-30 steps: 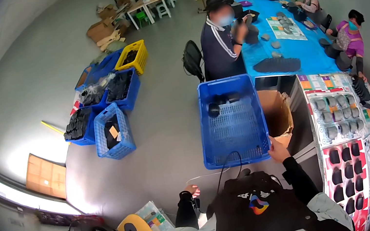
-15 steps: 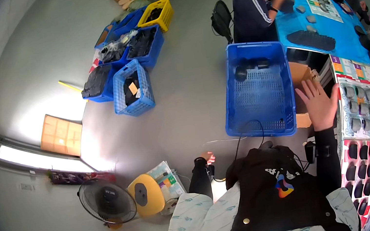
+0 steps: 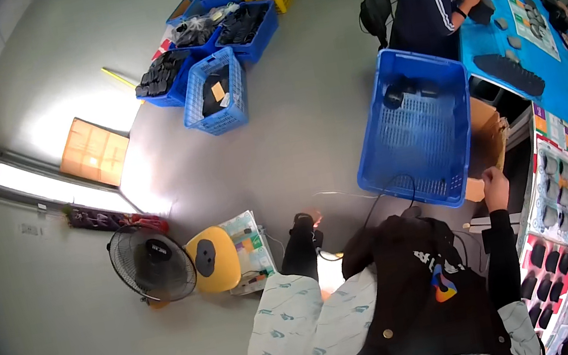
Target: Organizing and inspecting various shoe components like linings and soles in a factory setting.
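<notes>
My right hand is raised beside the near right corner of a large blue plastic crate, its fingers curled in and nothing seen in them. A few dark shoe-like pieces lie at the crate's far end. My left hand hangs low over the floor, small in view and partly covered by a dark cuff, so its fingers cannot be made out. A black apron covers my front. Just beyond my right hand stands an open cardboard box.
On the right, a long blue-covered table and a panel of grey pads run alongside. A co-worker sits at the table. Several crates stand far left. A fan and a yellow stool are to the left.
My right hand has gone from spread fingers to a curled fist and moved slightly. The view has turned, so the crates and table appear shifted to the right.
</notes>
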